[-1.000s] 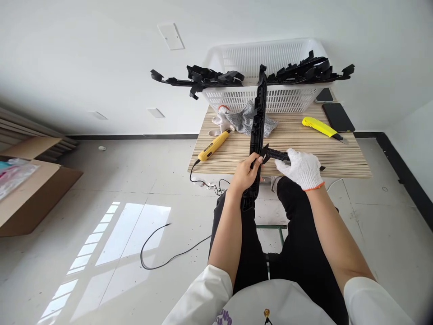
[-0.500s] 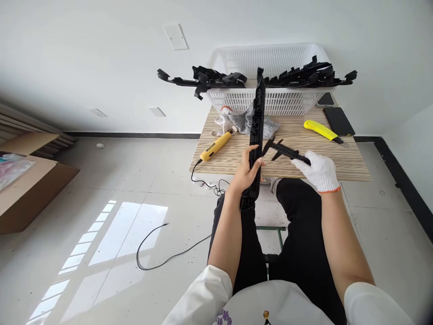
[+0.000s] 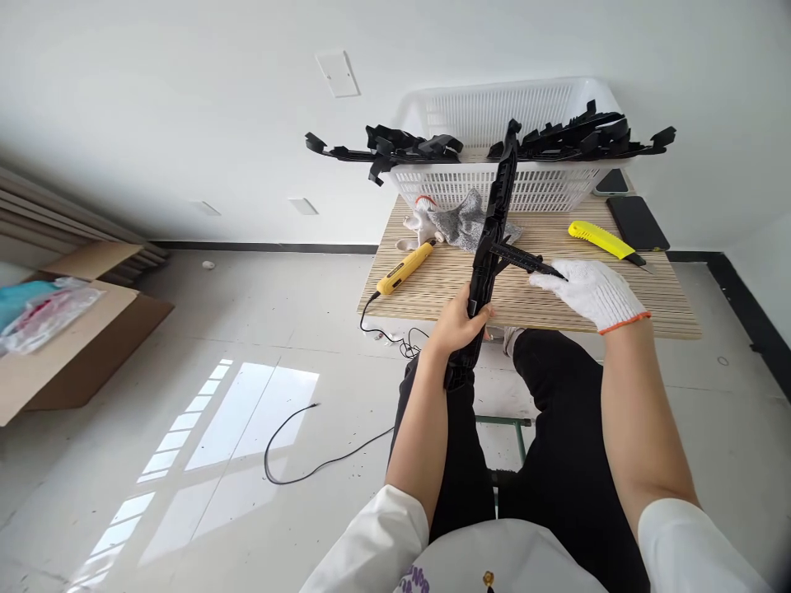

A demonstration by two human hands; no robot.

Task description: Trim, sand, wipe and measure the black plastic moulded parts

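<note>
My bare left hand is closed around the lower part of a long black plastic trim piece. The piece stands tilted, its low end by my left thigh and its top in front of the basket. In a white knit glove, my right hand grips a black vernier caliper by its beam end. The caliper's jaws meet the middle of the trim piece, above my left hand; whether they close around it or only touch it, I cannot tell.
A white plastic basket with several black parts across its rim stands on the wooden table. On the table lie a yellow corded tool, gloves and grey cloth, a yellow utility knife and a black phone. A cardboard box is at left.
The caliper's jaws have come from beside the trim piece onto it. The trim piece leans further right at the top, and my left hand sits lower in view.
</note>
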